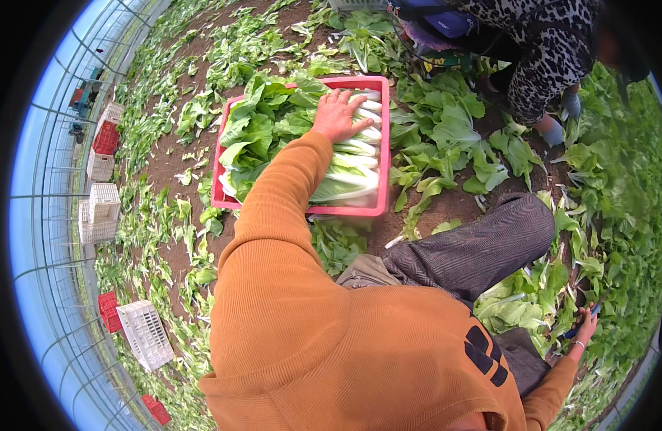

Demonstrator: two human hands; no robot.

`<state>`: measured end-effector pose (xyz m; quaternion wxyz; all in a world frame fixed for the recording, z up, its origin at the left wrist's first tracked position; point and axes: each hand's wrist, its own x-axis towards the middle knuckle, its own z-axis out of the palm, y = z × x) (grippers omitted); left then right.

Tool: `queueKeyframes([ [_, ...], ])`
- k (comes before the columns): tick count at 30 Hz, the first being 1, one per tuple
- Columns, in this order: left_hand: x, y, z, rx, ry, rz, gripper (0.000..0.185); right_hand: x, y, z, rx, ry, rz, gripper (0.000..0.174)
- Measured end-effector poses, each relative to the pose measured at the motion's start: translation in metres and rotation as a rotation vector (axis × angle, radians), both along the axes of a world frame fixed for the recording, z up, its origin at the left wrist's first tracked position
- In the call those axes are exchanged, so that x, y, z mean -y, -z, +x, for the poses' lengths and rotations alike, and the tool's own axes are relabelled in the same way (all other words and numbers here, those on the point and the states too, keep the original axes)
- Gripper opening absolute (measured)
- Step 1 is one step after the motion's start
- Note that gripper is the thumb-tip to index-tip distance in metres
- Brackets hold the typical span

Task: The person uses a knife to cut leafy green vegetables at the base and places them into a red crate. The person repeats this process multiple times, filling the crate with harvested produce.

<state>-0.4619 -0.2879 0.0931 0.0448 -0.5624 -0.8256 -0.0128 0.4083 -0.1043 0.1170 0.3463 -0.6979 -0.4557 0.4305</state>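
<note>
My left hand (337, 116) lies palm down, fingers spread, on leafy greens (266, 121) with thick white stalks. The greens fill a red plastic crate (385, 145); their leaves point left and their pale stalk ends line its right side. At the lower right, my right hand (585, 329) is closed around a blue-handled tool (595, 309), beside the standing greens. The hand partly hides the tool, and I cannot tell its exact kind. Loose cut leaves (511, 307) lie between that hand and my bent knee (525, 221).
A co-worker in a patterned top (552, 70) bends at the upper right, gloved hands (552, 133) low among the plants. Rows of uncut greens (632, 215) line the right. White crates (145, 334) and red crates (106, 137) stand along the greenhouse wall (45, 215).
</note>
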Motion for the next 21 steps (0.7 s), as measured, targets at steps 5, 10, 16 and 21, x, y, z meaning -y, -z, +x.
queueKeyframes([
  [5,-0.011,0.003,-0.005,0.072,-0.028,-0.072,0.076,0.005,-0.006,-0.005,0.021,0.011,-0.001,0.040],
  [10,-0.008,-0.022,0.004,0.021,-0.028,-0.102,0.070,0.004,-0.018,-0.019,-0.054,-0.101,0.070,0.042],
  [16,-0.006,-0.062,-0.005,-0.411,0.017,-0.211,0.074,0.007,-0.027,-0.018,-0.044,-0.099,0.078,0.041],
  [21,0.012,-0.049,-0.026,-0.088,-0.058,-0.051,0.072,0.017,-0.028,0.011,0.085,-0.045,0.049,0.038],
])
